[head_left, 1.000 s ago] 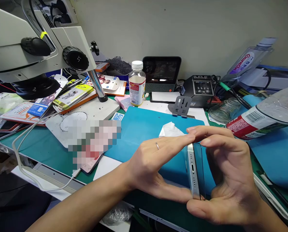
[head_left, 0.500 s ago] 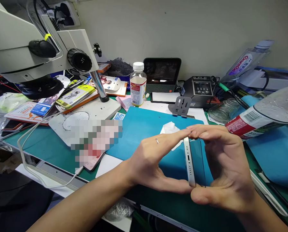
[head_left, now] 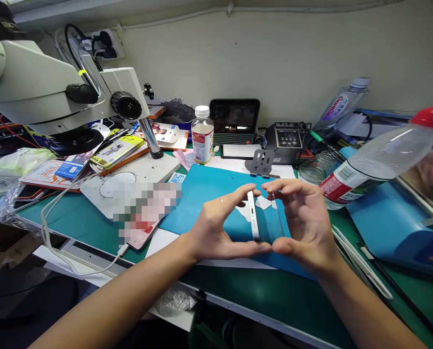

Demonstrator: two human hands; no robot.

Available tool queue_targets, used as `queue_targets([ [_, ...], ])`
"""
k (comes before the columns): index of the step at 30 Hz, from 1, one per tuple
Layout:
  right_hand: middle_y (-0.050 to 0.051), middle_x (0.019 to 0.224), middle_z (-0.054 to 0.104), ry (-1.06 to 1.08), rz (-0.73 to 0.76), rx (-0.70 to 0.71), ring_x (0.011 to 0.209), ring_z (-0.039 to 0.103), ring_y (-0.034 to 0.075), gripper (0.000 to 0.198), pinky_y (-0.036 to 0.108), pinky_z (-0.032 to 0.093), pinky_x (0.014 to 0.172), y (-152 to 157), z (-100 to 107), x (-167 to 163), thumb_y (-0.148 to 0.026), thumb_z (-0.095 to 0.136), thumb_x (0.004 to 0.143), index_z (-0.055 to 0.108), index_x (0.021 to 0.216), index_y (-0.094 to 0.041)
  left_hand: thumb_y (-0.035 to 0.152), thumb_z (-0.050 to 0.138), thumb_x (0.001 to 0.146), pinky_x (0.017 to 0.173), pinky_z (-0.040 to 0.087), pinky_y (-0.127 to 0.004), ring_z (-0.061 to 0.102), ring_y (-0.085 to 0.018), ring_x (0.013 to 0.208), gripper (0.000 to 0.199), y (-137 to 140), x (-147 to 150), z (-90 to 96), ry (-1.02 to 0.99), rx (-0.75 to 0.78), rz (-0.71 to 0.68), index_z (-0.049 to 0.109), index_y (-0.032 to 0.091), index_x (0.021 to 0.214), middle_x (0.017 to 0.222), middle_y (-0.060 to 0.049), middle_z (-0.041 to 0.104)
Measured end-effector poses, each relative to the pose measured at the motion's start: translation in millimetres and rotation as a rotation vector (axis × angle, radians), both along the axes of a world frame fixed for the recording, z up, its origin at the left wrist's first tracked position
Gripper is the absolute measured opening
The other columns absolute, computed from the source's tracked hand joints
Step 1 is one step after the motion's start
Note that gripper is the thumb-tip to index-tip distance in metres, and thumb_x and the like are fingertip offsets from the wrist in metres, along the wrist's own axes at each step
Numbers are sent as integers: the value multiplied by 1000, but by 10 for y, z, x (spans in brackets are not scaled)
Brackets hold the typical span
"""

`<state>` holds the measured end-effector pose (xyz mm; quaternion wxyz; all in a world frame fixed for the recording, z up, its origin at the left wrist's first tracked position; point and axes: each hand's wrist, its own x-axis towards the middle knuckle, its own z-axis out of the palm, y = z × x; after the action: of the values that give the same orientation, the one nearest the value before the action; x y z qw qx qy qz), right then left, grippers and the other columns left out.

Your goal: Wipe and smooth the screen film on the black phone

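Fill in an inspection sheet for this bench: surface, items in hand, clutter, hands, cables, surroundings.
Surface: green workbench; blue mat over white paper.
Items in hand: smartphone, port edge toward the camera; clear sheet beside it, contact unclear.
Clutter: red-capped bottle tilted right; yellow packet left.
Hands: left hand grips the smartphone; right hand grips the clear sheet.
Cables: white cable at the pink-screened phone.
Surroundings: microscope left; wall behind.

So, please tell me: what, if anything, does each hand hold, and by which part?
The left hand holds the white-edged phone by two opposite edges; the right hand holds a thin clear sheet, also by opposite edges.
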<state>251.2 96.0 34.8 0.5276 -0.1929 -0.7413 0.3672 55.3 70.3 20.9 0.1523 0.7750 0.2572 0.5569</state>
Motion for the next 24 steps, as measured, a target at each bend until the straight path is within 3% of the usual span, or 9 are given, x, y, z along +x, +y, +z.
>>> queue_targets([
  [4,5,113,55,78,-94,-55,115,56,27,59,44,46,99,74,14,23,-61,79,70,52,114,-32,40,82,79,98,54,-37,68,-27,110,77,-83,-46,72,27,-163,10,46,20,143,128,-13,67],
  [7,6,111,57,165,-202,-95,114,57,27,67,44,47,99,152,37,64,-68,75,71,52,121,-30,37,84,78,104,50,-39,66,-26,114,75,-220,-169,63,37,-322,42,46,23,141,133,-12,66],
  [10,6,110,56,237,-336,-138,113,57,26,77,42,48,100,230,29,113,-71,71,72,49,133,-28,39,82,80,108,47,-42,62,-29,123,70,-372,-363,-3,74,-535,144,48,24,139,138,-11,63],
  [14,8,113,53,233,-537,-169,112,56,25,77,43,50,99,294,-11,150,-72,70,72,56,130,-23,48,77,82,111,46,-46,55,-32,133,71,-465,-616,-89,246,-736,302,48,26,143,143,-9,59],
  [19,8,115,48,254,-723,-84,113,55,24,70,44,49,103,343,-73,165,-65,76,71,55,124,-24,55,76,79,115,38,-52,43,-36,142,70,-429,-762,-58,592,-714,386,53,28,139,153,-10,48],
  [24,7,119,44,284,-764,-46,117,51,22,67,46,46,108,378,-122,167,-58,80,71,48,120,-26,58,65,87,102,50,-43,59,-32,124,65,-185,-504,133,728,-634,398,51,21,138,134,-13,61],
])
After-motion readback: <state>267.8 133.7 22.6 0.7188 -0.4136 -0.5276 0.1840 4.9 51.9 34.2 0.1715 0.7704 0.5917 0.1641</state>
